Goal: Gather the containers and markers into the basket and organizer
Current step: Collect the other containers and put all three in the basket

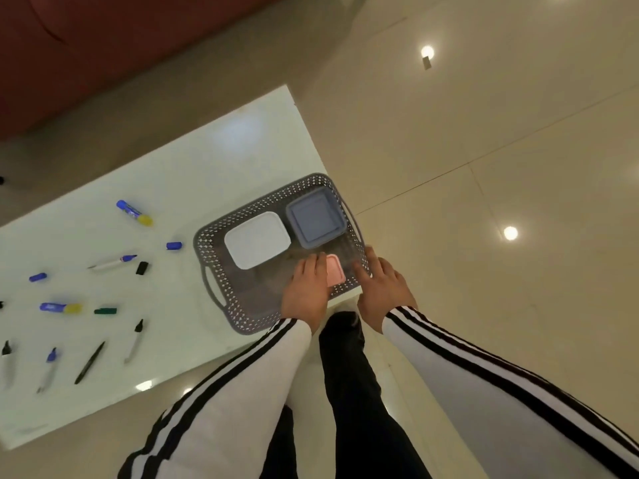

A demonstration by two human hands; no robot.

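Two hands reach into a grey perforated basket [221, 236] on the white tabletop [138, 174]; the left hand [306, 292] lies over a pink container [335, 274], its grip's closure impossible to tell; the right hand [380, 288] rests fingers apart on the basket's rim; a white container [257, 240] and blue-grey container [316, 219] sit inside; markers [135, 212] and caps [174, 245] lie scattered well apart to the left.
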